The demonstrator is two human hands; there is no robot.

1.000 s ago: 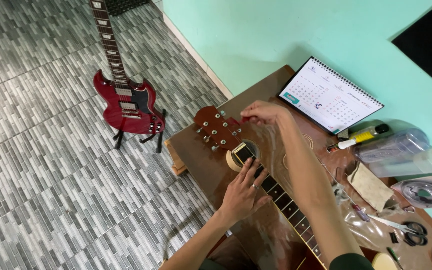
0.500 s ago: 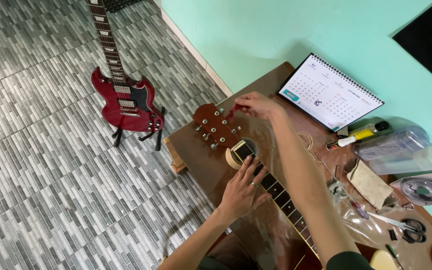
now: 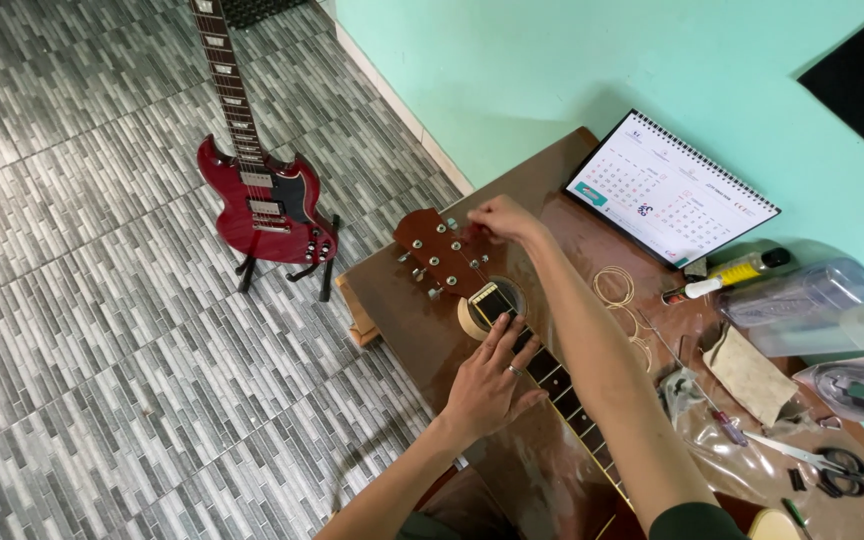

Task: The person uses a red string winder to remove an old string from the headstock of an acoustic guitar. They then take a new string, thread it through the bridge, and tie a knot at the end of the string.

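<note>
Your right hand [image 3: 497, 217] pinches at a tuner on the brown wooden guitar headstock [image 3: 434, 252]; what the fingertips grip is too small to tell. Your left hand [image 3: 489, 385], fingers spread, presses the dark fretted neck [image 3: 562, 393] beside the nut. The neck runs diagonally toward you; the headstock overhangs the glossy brown table [image 3: 407, 320] near its floor-side edge, open tabletop toward the calendar [image 3: 670, 190].

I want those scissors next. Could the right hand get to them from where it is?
Probably yes. The right hand is at the guitar headstock, while the scissors lie in the open at the table's far right, nothing covering them; it would have to leave the headstock.
</note>
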